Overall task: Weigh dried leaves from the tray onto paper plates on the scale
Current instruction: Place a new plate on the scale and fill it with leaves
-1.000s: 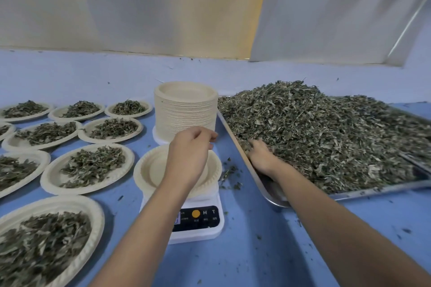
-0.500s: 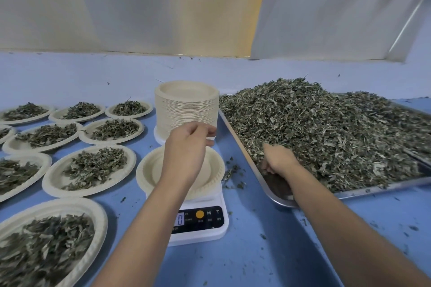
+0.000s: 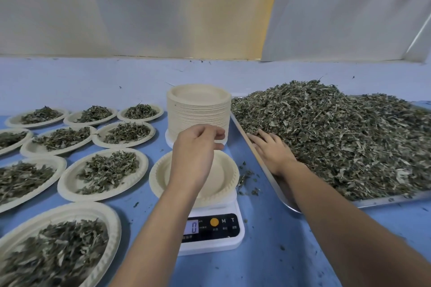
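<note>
Left hand [image 3: 193, 158] over the scale [image 3: 210, 242], right hand [image 3: 272, 150] flat in the dried leaves [image 3: 338, 137]

Hovering above the paper plate [image 3: 229, 178], the left hand has its fingers loosely curled and its thumb close to the forefinger; from where I stand nothing seems to be held between them, though the fingertips are a little blurred; the plate sits bare on the white scale, whose display [image 3: 194, 226] reads 0; the right hand lies slack with straight fingers, palm down, at the near-left edge of the leaf heap, just inside the rim of the metal tray [image 3: 373, 201]; it grasps nothing; the dried leaves are piled high in the tray, to the right of the scale; a few loose bits [image 3: 247, 177] lie on the blue table [image 3: 268, 258] between scale and tray; behind the scale stands a tall stack of plates [image 3: 198, 112], touching or nearly touching the tray's corner; to the left, several filled plates [image 3: 102, 175] are set out in rows, each with its own small mound of leaves
</note>
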`<state>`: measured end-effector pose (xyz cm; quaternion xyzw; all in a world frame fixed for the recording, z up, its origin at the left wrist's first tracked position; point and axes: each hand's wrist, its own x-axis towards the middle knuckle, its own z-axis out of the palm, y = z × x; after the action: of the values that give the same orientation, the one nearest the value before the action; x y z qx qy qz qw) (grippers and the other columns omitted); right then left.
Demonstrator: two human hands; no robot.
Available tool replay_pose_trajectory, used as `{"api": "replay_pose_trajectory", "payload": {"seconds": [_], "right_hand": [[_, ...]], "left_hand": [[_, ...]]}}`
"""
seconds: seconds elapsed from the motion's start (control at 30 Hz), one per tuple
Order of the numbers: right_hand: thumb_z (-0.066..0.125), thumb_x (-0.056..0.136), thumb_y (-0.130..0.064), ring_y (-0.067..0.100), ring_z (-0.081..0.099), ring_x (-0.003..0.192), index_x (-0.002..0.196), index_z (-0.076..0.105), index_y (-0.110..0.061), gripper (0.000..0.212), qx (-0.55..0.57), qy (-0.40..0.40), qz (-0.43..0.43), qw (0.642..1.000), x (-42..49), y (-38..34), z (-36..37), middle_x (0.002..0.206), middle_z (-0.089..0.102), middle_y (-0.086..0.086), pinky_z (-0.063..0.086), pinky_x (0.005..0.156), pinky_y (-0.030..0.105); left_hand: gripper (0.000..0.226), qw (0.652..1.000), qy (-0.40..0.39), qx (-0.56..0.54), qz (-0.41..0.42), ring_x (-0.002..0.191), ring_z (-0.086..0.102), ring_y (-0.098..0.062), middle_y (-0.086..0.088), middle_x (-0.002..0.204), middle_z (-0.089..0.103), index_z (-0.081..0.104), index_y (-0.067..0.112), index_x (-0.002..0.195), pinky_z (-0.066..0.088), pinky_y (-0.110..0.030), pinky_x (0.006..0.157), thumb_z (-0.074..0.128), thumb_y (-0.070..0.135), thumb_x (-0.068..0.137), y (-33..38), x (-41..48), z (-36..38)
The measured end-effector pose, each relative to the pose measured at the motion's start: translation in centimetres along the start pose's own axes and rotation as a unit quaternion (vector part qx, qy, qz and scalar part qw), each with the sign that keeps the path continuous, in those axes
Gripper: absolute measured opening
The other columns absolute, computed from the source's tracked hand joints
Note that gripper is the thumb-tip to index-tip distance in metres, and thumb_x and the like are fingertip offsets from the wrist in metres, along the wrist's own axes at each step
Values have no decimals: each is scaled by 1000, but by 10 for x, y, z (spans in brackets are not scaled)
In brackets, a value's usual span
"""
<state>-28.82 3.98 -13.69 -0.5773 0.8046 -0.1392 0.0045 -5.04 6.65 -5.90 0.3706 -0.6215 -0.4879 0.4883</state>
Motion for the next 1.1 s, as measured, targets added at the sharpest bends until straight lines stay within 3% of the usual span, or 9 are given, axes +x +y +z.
{"api": "replay_pose_trajectory", "payload": {"seconds": [0.07, 0.13, 0.27, 0.47, 0.67, 0.8, 0.87, 0.97, 1.1], "right_hand": [[17, 103, -42, 24, 6, 146, 150, 12, -41, 47, 9, -61, -9, 998, 3, 6, 2, 160, 0, -9, 18, 116, 50], [17, 104, -42, 25, 12, 145, 151, 13, -36, 48, -22, -78, -23, 996, 5, 8, 2, 160, 3, -7, 21, 115, 49], [23, 103, -37, 29, 32, 128, 140, 34, -24, 41, -84, -46, -21, 995, 1, 3, 0, 145, 35, 3, 33, 102, 49], [33, 102, -20, 31, 36, 117, 121, 42, -10, 24, -139, -7, -9, 990, -6, -8, -3, 125, 40, 12, 42, 87, 44], [35, 98, -2, 36, 42, 115, 119, 43, -2, 23, -114, 6, 27, 993, -4, -8, -2, 125, 42, 20, 40, 93, 42], [37, 99, -5, 34, 48, 106, 113, 48, 2, 19, 28, 86, 51, 995, -4, -8, -13, 118, 48, 20, 40, 87, 37], [38, 101, -13, 24, 55, 88, 111, 53, 2, 23, 152, 142, 85, 974, -4, -12, -24, 109, 56, 16, 45, 71, 29], [38, 102, -23, 8, 47, 58, 114, 54, -6, 26, 333, 197, 145, 911, -8, -22, -43, 84, 58, 1, 36, 48, 20], [36, 103, -18, 17, 64, 84, 124, 53, -11, 28, 602, 138, 149, 772, -22, -52, -70, 94, 63, 2, 53, 65, 30]], "left_hand": [[28, 1000, 4, -4, -4, 64, 65, -1, 8, 82, 72, 69, 20, 76, 43, -24, 68, 46, 15, 91, 0, 1, -1], [28, 1000, 8, -8, -9, 62, 65, -1, 8, 81, 71, 69, 19, 76, 43, -24, 68, 46, 14, 92, 1, 4, -4], [27, 1000, 16, -10, -14, 64, 65, -4, 6, 82, 72, 70, 18, 79, 44, -24, 70, 46, 14, 91, 1, 7, -8], [27, 1000, 19, -5, -19, 62, 64, -4, 5, 83, 71, 69, 17, 78, 44, -25, 70, 45, 13, 92, 2, 6, -9], [27, 999, 29, -3, -18, 64, 66, -7, 5, 82, 72, 69, 18, 77, 46, -25, 73, 46, 14, 91, 4, 7, -15], [27, 999, 33, -15, -23, 61, 64, -5, 3, 81, 72, 69, 16, 78, 46, -24, 69, 45, 12, 90, 6, 9, -19], [27, 999, 33, -19, -26, 62, 64, -6, 2, 82, 72, 69, 15, 80, 46, -24, 69, 45, 12, 90, 7, 8, -20], [26, 999, 34, -25, -26, 63, 64, -8, 2, 83, 72, 69, 14, 81, 46, -24, 69, 45, 11, 91, 9, 8, -21], [27, 998, 43, -30, -19, 64, 64, -8, 0, 84, 72, 69, 12, 81, 45, -25, 69, 45, 11, 91, 11, 9, -24]]}}
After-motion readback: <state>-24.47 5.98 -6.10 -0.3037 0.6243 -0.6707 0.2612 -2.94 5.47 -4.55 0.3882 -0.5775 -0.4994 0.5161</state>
